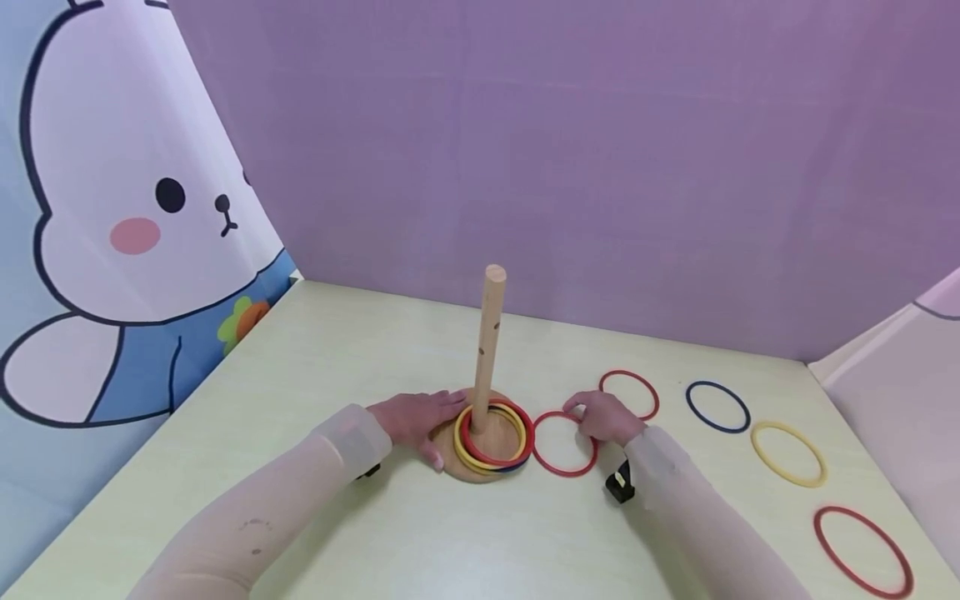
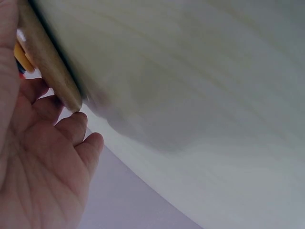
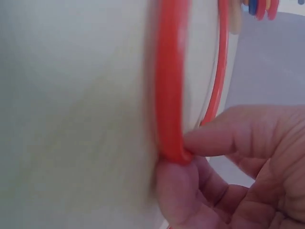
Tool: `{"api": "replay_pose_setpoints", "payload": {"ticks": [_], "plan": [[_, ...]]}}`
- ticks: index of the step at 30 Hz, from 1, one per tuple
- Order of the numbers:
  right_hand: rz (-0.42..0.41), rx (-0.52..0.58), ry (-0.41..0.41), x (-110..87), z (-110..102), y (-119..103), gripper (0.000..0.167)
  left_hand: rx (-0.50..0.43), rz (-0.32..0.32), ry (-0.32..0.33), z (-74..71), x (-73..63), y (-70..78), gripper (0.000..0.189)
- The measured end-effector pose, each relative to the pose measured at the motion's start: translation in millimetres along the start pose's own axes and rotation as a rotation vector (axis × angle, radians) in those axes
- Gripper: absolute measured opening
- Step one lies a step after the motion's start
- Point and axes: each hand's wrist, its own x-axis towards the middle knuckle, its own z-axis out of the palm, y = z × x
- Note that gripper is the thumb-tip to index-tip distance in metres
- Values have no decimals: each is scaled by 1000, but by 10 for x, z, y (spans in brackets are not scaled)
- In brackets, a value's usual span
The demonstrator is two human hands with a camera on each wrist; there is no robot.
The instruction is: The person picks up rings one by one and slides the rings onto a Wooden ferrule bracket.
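A wooden ring-toss stand (image 1: 489, 333) has an upright peg on a round base, with red, yellow and blue rings (image 1: 459, 446) stacked around the foot of the peg. My left hand (image 1: 412, 417) holds the left side of the base, fingers toward the back and thumb in front. In the left wrist view bent fingertips (image 2: 71, 126) meet the rim of the wooden base (image 2: 55, 71). To the right of the stand, my right hand (image 1: 606, 417) pinches a red ring (image 1: 566, 473) between thumb and finger at its right edge. That ring (image 3: 170, 86) looms close in the right wrist view.
Behind my right hand lies another red ring (image 1: 630, 372). Farther right are a blue ring (image 1: 717, 429), a yellow ring (image 1: 787, 479) and a red ring (image 1: 862, 583) on the pale table (image 1: 360, 350). A purple cloth (image 1: 525, 167) hangs along the back.
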Motion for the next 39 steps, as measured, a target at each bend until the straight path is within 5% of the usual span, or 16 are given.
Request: {"api": "replay_pose_setpoints", "payload": {"ticks": [7, 16, 24, 39], "plan": [[-5, 46, -34, -29, -25, 37, 41, 9, -2, -6, 5, 11, 5, 102], [5, 251, -68, -111, -111, 135, 53, 14, 2, -8, -17, 17, 24, 101], [-100, 459, -117, -195, -180, 191, 51, 18, -1, 1, -26, -3, 30, 102], [-195, 590, -102, -347, -296, 274, 59, 31, 5, -6, -3, 19, -5, 102]]}}
